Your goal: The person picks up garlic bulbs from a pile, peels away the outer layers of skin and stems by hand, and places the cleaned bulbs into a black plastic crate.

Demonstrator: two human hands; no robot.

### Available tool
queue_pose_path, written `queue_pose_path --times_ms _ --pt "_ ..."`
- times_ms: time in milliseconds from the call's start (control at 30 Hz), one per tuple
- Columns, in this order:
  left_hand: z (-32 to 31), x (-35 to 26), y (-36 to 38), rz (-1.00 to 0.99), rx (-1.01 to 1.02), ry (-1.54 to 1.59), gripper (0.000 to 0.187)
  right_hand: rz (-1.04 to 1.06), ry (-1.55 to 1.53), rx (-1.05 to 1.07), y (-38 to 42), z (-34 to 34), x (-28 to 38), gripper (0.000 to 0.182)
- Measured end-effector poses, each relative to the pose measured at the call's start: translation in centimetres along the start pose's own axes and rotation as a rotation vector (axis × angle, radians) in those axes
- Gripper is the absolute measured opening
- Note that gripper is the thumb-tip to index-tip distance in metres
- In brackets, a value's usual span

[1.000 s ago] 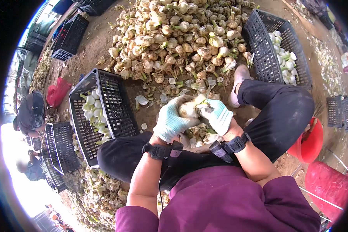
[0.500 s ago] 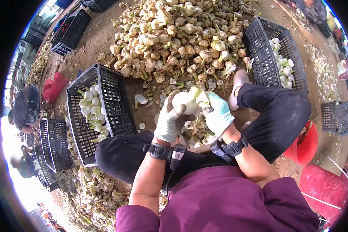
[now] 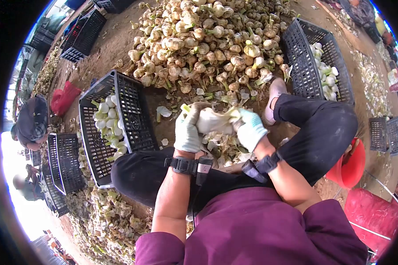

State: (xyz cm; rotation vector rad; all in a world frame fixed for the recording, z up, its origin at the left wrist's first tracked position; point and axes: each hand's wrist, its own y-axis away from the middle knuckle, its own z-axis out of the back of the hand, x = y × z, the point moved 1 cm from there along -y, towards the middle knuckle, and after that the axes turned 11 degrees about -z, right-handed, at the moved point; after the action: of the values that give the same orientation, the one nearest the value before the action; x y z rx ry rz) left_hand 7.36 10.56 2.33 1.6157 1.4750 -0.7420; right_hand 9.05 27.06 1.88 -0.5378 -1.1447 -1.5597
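Note:
Between my hands, above my lap, is a white garlic bulb (image 3: pixel 212 122) with a short pale-green stem poking out on its left. My left hand (image 3: pixel 188 130), in a whitish glove with dirty fingers, is closed around the bulb's left side. In a pale blue-white glove, my right hand (image 3: pixel 251 130) pinches the loose outer skin (image 3: pixel 232 115) stretched out at the bulb's right. Below the hands lies a heap of peeled skins (image 3: pixel 223 145). Just ahead rises a large pile of unpeeled garlic (image 3: pixel 208 48) with brownish skins.
A black crate (image 3: pixel 139 117) holding clean white bulbs stands at left; another crate (image 3: pixel 298 62) with white bulbs is at right. A red bucket (image 3: pixel 351 165) and red sack (image 3: pixel 371 214) sit by my right knee. Husks (image 3: pixel 106 221) cover the ground at lower left. Another person (image 3: pixel 31 119) is at far left.
The bulb has turned so its stem now points left, and my right hand has drawn skin out to the right. My left hand has shifted slightly left.

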Motion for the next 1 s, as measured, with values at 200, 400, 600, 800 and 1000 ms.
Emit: queue_pose_path --times_ms 200,400,600,800,1000 --pt "0.8 -0.8 0.0 -0.087 0.161 -0.092 0.046 -0.019 0.153 -0.077 -1.3 0.7 -4.0 0.039" --pt "0.4 -0.1 -0.2 -0.166 0.413 -0.288 0.043 0.425 -0.098 0.136 1.0 0.8 2.1 0.027" --pt "-0.5 -1.0 0.3 -0.101 0.415 -0.142 0.043 0.274 0.012 0.051 0.0 -1.1 -2.9 0.027" --pt "0.6 1.0 -0.6 -0.343 0.111 -0.498 0.049 0.031 -0.274 0.069 0.2 -0.4 0.0 0.023" --pt "-0.7 -0.3 0.3 -0.307 0.170 -0.563 0.040 0.020 -0.147 -0.046 1.3 0.3 2.9 0.020"
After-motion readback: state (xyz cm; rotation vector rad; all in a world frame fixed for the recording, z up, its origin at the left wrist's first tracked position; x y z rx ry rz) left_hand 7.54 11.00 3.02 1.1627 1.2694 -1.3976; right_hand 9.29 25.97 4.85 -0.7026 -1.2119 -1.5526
